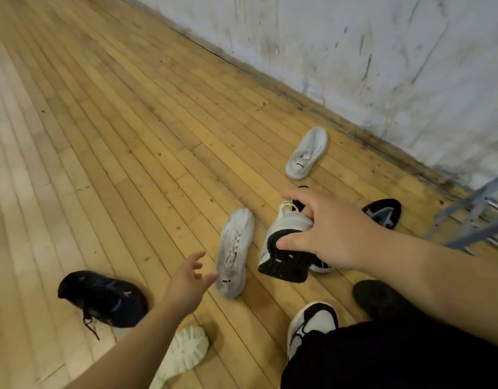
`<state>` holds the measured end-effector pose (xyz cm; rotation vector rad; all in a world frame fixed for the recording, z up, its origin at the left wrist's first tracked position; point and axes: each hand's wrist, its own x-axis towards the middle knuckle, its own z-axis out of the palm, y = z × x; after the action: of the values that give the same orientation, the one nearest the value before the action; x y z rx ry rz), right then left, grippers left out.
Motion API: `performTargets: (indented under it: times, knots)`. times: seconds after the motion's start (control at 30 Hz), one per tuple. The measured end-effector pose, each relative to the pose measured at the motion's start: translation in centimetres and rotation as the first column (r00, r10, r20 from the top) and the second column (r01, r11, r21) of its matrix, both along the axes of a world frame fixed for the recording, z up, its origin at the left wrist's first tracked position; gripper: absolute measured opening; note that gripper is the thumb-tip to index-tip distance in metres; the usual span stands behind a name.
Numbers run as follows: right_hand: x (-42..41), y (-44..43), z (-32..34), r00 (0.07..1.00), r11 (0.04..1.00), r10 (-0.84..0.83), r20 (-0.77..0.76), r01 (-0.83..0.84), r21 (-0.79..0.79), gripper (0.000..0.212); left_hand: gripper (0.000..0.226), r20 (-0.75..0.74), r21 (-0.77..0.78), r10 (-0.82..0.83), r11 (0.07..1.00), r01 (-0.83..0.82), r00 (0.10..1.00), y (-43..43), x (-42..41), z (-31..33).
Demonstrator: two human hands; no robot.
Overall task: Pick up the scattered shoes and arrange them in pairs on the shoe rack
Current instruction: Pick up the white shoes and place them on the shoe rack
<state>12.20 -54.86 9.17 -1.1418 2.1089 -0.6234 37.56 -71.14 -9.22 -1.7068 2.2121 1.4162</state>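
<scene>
My right hand (323, 228) grips a white sneaker with a black sole (284, 248), tilted with its sole toward me just above the wooden floor. My left hand (190, 279) is open with spread fingers, its fingertips just left of a grey-white shoe (235, 251) lying on the floor. A matching grey-white shoe (308, 153) lies farther off near the wall. A black sneaker with laces (101, 297) lies at the left. Another black shoe (384, 213) sits behind my right hand. A white shoe lies sole-up (186, 350) under my left forearm.
A grey metal shoe rack (475, 214) stands at the right edge against the scuffed white wall (354, 51). My own feet, one in a white-and-black sneaker (312, 324) and one in a black shoe (382, 299), stand at the bottom right. Wooden floor stretches away to the left.
</scene>
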Motion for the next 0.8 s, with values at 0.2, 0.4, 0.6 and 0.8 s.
performTargets:
  times: [0.2, 0.4, 0.6, 0.8]
  knots:
    - [0.2, 0.1, -0.1, 1.0, 0.998, -0.027, -0.016, 0.027, 0.053, 0.086, 0.078, 0.06, 0.045, -0.07, 0.997, 0.067, 0.996, 1.7, 2.8, -2.5]
    - [0.2, -0.5, 0.4, 0.997, 0.996, -0.073, -0.003, 0.073, 0.045, 0.083, 0.076, -0.013, -0.017, -0.086, 0.996, 0.086, 0.996, 1.2, 0.4, -2.1]
    - [-2.5, -0.2, -0.3, 0.962, 0.963, -0.27, 0.026, 0.271, 0.0, 0.08, 0.074, -0.117, -0.059, -0.183, 0.982, 0.177, 0.976, -0.8, -5.8, -1.5]
    - [-2.4, 0.3, -0.2, 0.963, 0.967, -0.249, -0.107, 0.254, 0.035, 0.079, 0.074, -0.131, -0.129, -0.23, 0.968, 0.214, 0.964, -2.2, -7.9, -0.4]
